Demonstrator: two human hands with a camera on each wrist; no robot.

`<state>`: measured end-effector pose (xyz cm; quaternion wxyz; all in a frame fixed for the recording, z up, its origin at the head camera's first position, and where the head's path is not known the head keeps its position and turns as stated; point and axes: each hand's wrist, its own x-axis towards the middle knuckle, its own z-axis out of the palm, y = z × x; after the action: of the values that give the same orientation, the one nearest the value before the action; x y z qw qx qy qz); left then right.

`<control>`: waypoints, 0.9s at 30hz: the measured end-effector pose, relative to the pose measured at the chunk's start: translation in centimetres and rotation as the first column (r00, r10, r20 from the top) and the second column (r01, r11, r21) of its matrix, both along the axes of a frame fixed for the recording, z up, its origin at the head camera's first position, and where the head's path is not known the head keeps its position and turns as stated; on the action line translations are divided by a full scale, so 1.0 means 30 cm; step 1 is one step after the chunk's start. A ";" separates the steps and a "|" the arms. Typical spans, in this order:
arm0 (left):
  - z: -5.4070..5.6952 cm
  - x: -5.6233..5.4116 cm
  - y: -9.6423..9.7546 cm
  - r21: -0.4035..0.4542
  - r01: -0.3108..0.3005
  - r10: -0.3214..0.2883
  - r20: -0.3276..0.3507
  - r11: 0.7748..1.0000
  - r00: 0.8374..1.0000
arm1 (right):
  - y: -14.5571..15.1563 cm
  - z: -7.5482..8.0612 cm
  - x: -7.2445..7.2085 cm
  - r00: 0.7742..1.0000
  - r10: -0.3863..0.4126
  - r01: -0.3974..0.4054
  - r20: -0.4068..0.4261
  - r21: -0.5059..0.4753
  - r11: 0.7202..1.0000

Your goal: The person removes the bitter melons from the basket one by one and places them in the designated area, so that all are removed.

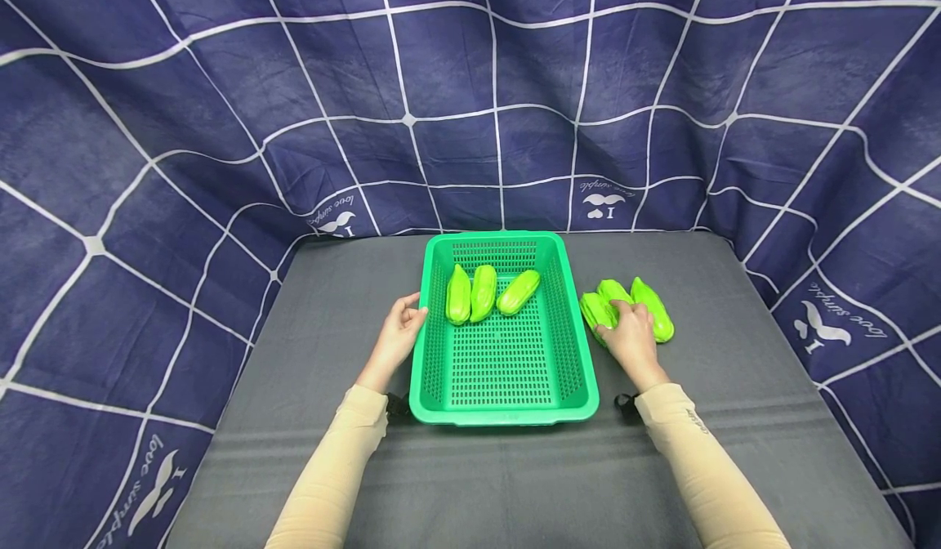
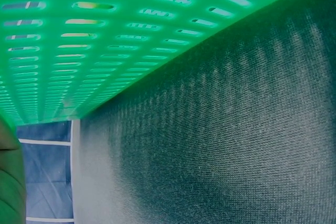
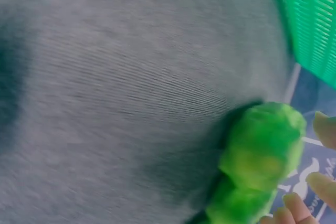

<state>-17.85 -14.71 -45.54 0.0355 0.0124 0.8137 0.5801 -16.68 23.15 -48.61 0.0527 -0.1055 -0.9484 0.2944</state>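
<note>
A green plastic basket (image 1: 506,417) with slotted walls stands on the table, holding three light-green, ridged gourds, one of them this gourd (image 1: 519,292). My left hand (image 1: 398,328) holds the basket's left rim, its thumb over the edge; most of its fingers are hidden in the left wrist view. Three more gourds lie right of the basket, including this outer gourd (image 1: 652,310). My right hand (image 1: 630,332) is over the nearer two, fingers spread around a gourd (image 3: 262,145). In the right wrist view a gap shows between its fingers (image 3: 321,187) and that gourd.
A dark grey cloth covers the table (image 1: 309,353). Blue curtains (image 1: 500,149) with white grid lines enclose the back and both sides. The basket's perforated side (image 2: 68,51) stands close beside the left wrist camera.
</note>
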 end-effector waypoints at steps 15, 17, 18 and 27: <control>-0.114 -0.048 -0.021 0.016 -0.025 0.025 -0.012 1.000 1.000 | -0.045 0.180 -0.054 0.993 0.000 -0.011 -0.121 -0.093 0.996; -0.112 -0.047 -0.021 0.019 -0.026 0.026 -0.008 0.999 1.000 | -0.063 0.206 -0.060 0.991 0.012 -0.026 -0.131 -0.110 0.994; -0.111 -0.046 -0.021 0.015 -0.025 0.025 -0.008 1.000 1.000 | -0.073 0.218 -0.064 0.990 0.019 -0.035 -0.136 -0.116 0.993; -0.115 -0.049 -0.021 0.012 -0.024 0.025 -0.008 1.000 1.000 | -0.169 0.284 -0.102 0.984 0.069 -0.093 -0.163 -0.148 0.985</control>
<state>-19.32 -15.35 -49.01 0.0251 0.0050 0.8105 0.5852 -19.73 18.08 -40.08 0.1071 -0.0469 -0.9190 0.3764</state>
